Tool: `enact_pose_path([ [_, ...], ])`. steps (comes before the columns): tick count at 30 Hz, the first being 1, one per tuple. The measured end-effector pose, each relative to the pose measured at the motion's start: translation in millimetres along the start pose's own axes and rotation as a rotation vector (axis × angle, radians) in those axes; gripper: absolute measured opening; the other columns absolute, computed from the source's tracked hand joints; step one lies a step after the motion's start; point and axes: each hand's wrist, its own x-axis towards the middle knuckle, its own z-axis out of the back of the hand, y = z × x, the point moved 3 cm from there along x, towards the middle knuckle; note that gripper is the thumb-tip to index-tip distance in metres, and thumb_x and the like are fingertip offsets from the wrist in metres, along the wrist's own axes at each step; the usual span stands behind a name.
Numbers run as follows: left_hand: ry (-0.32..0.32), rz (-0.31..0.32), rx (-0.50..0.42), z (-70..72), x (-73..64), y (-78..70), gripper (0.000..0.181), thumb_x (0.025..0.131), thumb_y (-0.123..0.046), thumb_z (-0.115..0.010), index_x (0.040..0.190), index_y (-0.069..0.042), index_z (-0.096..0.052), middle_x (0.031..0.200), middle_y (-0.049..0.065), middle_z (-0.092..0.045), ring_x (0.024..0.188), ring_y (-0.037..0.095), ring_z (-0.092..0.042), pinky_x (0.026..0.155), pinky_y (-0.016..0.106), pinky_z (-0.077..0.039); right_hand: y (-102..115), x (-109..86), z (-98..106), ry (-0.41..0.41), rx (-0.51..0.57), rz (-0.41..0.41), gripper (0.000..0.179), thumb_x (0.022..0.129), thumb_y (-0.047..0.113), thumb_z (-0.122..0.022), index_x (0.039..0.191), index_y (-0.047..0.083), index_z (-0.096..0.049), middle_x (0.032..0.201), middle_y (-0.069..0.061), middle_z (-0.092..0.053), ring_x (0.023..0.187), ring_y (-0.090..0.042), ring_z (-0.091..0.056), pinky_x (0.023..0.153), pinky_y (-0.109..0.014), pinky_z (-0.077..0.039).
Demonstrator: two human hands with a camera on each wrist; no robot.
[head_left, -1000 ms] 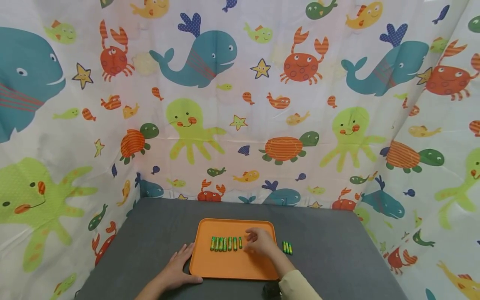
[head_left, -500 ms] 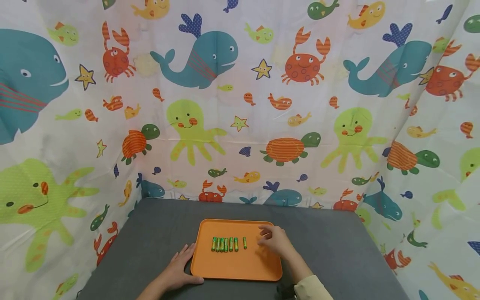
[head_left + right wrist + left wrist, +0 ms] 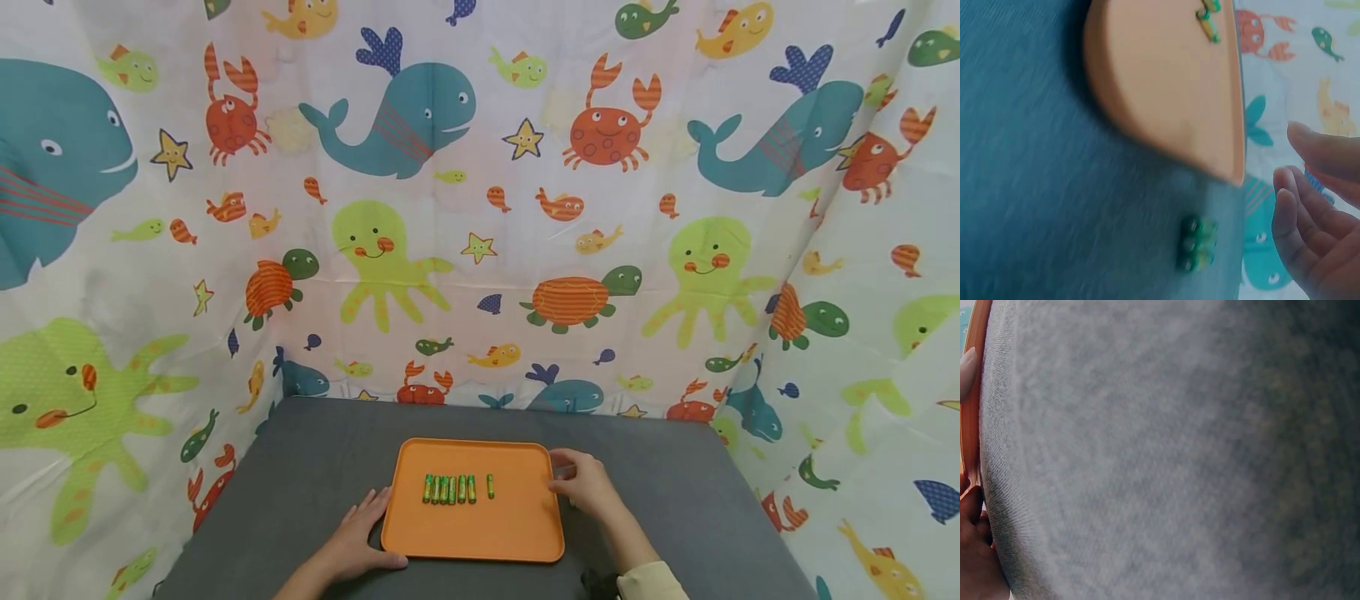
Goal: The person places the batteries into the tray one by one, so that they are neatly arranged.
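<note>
Several green-and-yellow batteries stand side by side in a row (image 3: 448,489) on an orange tray (image 3: 472,533). A single battery (image 3: 491,487) lies a little apart, to the right of that row. My left hand (image 3: 356,537) rests against the tray's left side, thumb by the front left corner; the left wrist view catches only some fingers (image 3: 967,372) at the tray rim. By the tray's right edge hovers my right hand (image 3: 588,485), fingers loosely bent and holding nothing. Three more batteries (image 3: 1199,244) lie together on the table beside the tray, mostly hidden behind this hand in the head view.
The tray sits on a dark grey table (image 3: 330,450). A white curtain (image 3: 480,350) printed with sea animals hangs behind the table and at both sides. A dark object (image 3: 600,583), partly cut off, shows beside the right sleeve (image 3: 651,582).
My right hand has moved right, from over the tray to its right edge. The single battery now lies slightly farther from the row. My left hand has stayed at the tray.
</note>
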Motion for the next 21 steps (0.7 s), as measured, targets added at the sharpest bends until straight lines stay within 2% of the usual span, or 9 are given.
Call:
enact_pose_path([
  [4, -0.002, 0.006, -0.003, 0.0, -0.1, -0.6, 0.118, 0.073, -0.059, -0.084, 0.162, -0.011, -0.023, 0.167, 0.014, -0.023, 0.155, 0.042, -0.011, 0.119, 0.069, -0.005, -12, -5.0, 11, -0.014, -0.024, -0.032, 0.055, 0.078, -0.002, -0.083, 0.130, 0.002, -0.066, 0.121, -0.019, -0.069, 0.086, -0.021, -0.066, 0.065, -0.034, -0.058],
  [8, -0.002, 0.021, -0.004, 0.1, 0.5, -0.6, 0.118, 0.072, -0.060, -0.084, 0.162, -0.011, -0.024, 0.167, 0.013, -0.024, 0.155, 0.041, -0.011, 0.119, 0.068, -0.005, -26, -6.7, 18, 0.001, -0.078, -0.052, 0.061, 0.073, -0.002, -0.087, 0.130, 0.002, -0.066, 0.123, -0.020, -0.068, 0.092, -0.027, -0.068, 0.070, -0.038, -0.059],
  [14, -0.001, 0.019, 0.006, 1.1, -0.7, -1.2, 0.118, 0.073, -0.060, -0.083, 0.162, -0.010, -0.023, 0.167, 0.013, -0.024, 0.155, 0.042, -0.012, 0.119, 0.069, -0.006, -45, -5.9, 21, 0.059, -0.158, -0.103, 0.067, 0.067, -0.005, -0.089, 0.129, 0.001, -0.066, 0.118, -0.018, -0.070, 0.092, -0.027, -0.067, 0.079, -0.044, -0.058],
  [21, 0.000, 0.002, 0.003, 0.9, -1.6, -2.5, 0.118, 0.074, -0.059, -0.083, 0.162, -0.009, -0.022, 0.167, 0.014, -0.023, 0.155, 0.043, -0.011, 0.118, 0.070, -0.006, -59, -8.0, 20, 0.108, -0.155, -0.149, 0.063, 0.067, -0.006, -0.088, 0.126, -0.001, -0.068, 0.107, -0.013, -0.073, 0.090, -0.024, -0.067, 0.080, -0.045, -0.058],
])
